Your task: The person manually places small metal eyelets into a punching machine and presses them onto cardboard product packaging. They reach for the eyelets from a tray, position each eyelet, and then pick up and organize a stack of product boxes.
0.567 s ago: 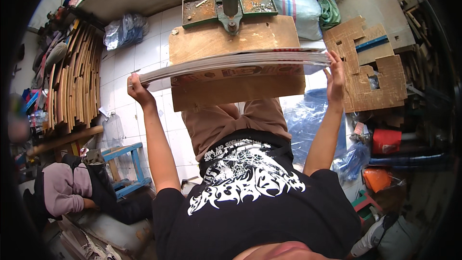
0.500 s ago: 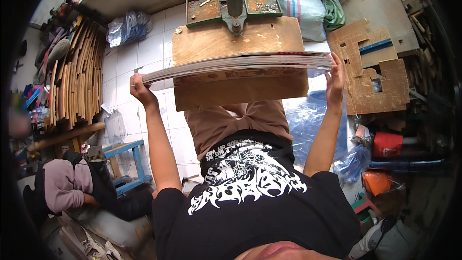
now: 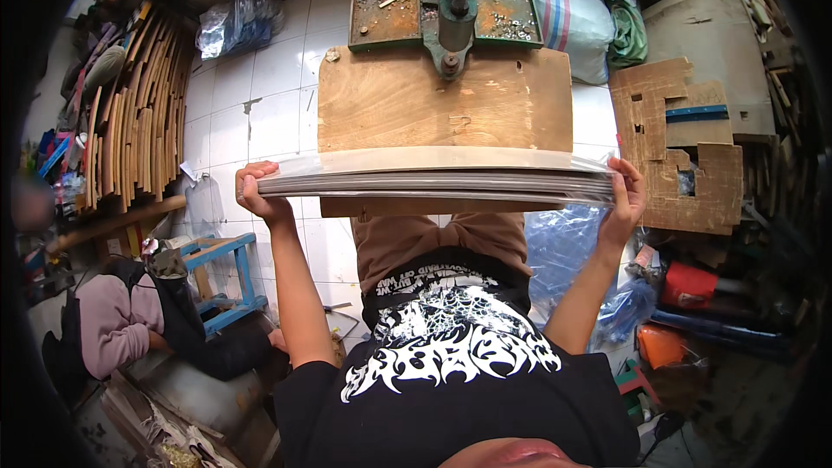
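Between my two hands spans a long stack of thin flat sheets (image 3: 433, 183), held edge-up, with clear plastic showing at its ends and a pale sheet face along its far side. My left hand (image 3: 258, 192) is closed round the left end, and my right hand (image 3: 627, 198) grips the right end. Beneath the stack is a wooden board (image 3: 442, 104), the top of a low bench across my knees. A green metal press (image 3: 457, 26) stands at its far edge, apart from the sheets.
Behind the board sits a divided tray (image 3: 386, 9) with small metal bits. A white sack (image 3: 568, 26) and a cut-out wooden panel (image 3: 641, 121) are on the right. On the left are stacked wood strips (image 3: 143, 113), a blue stool (image 3: 230, 264) and a seated person (image 3: 113, 321).
The stack has come nearer to me, now level rather than slanted and bowed, and its printed near face no longer shows. Both hands still hold its ends.
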A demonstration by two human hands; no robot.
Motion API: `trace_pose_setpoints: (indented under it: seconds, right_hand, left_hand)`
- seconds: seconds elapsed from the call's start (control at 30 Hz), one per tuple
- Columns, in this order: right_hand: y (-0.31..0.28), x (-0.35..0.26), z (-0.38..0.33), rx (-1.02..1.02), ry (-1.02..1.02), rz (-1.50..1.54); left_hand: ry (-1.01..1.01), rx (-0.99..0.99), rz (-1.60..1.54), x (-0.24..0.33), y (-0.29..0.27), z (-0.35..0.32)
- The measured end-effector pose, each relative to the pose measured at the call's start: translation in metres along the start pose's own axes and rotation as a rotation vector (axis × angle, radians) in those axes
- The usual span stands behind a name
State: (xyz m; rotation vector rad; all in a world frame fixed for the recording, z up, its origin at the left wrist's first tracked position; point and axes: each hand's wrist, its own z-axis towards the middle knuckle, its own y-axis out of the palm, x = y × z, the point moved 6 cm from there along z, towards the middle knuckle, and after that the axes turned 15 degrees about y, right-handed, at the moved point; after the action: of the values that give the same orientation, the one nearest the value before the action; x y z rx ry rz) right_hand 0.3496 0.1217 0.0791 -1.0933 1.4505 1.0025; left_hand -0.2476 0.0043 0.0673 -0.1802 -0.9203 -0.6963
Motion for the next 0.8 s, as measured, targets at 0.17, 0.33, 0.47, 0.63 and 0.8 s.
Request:
trace_pose_setpoints:
  seconds: [0.17, 0.33, 0.47, 0.63, 0.8]
  right_hand:
    - [0.022, -0.052, -0.004, 0.088, -0.067, -0.404]
    - [0.118, -0.113, -0.006, -0.230, -0.205, -0.791]
    - [0.204, -0.098, -0.013, -0.735, -0.352, -1.077]
    - [0.256, -0.030, 0.002, -1.060, -0.371, -1.291]
    - [0.276, 0.021, 0.012, -0.978, -0.659, -1.441]
  left_hand:
    - [-0.035, 0.035, -0.094, -0.007, -0.009, -0.007]
    - [-0.036, 0.006, -0.121, -0.013, -0.007, -0.010]
    - [-0.022, 0.002, -0.155, -0.012, -0.011, -0.011]
    - [0.002, -0.012, -0.137, -0.006, -0.009, -0.011]
    - [-0.002, -0.018, -0.149, -0.008, -0.012, -0.013]
